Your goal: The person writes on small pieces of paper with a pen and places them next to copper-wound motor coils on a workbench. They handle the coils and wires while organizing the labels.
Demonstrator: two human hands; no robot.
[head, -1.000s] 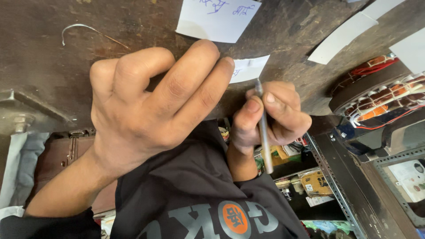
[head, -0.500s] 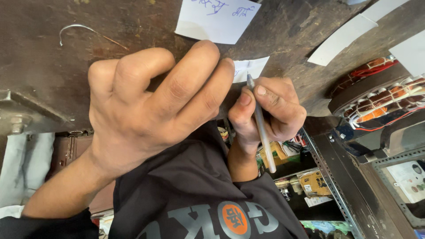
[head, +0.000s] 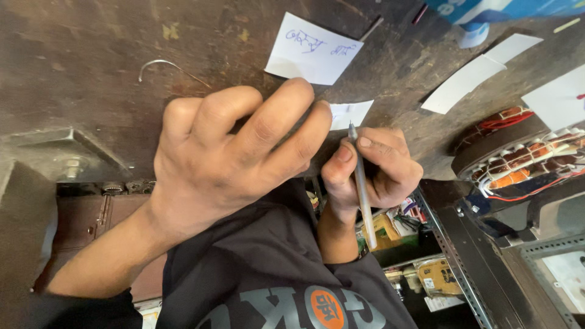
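My left hand [head: 225,164] lies knuckles-up on the dark, worn worktable [head: 91,36], its curled fingertips pressing the left edge of a small white paper slip [head: 352,113]. My right hand [head: 384,170] grips a thin grey pen [head: 364,195], whose tip touches the slip's lower edge. The rest of the pen slants down past my wrist. A larger white note [head: 314,49] with blue handwriting lies just beyond the slip. My left fingers hide part of the slip.
A bent wire hook [head: 164,66] lies at the far left. White paper strips [head: 481,73] and a blue box [head: 506,9] sit far right. A motor stator [head: 518,152] with copper windings stands at the right edge. A bolted metal bracket [head: 67,152] is on the left, with shelves [head: 426,268] below.
The pen tip has shifted slightly over the slip between frames. My left hand stays pressed in the same place.
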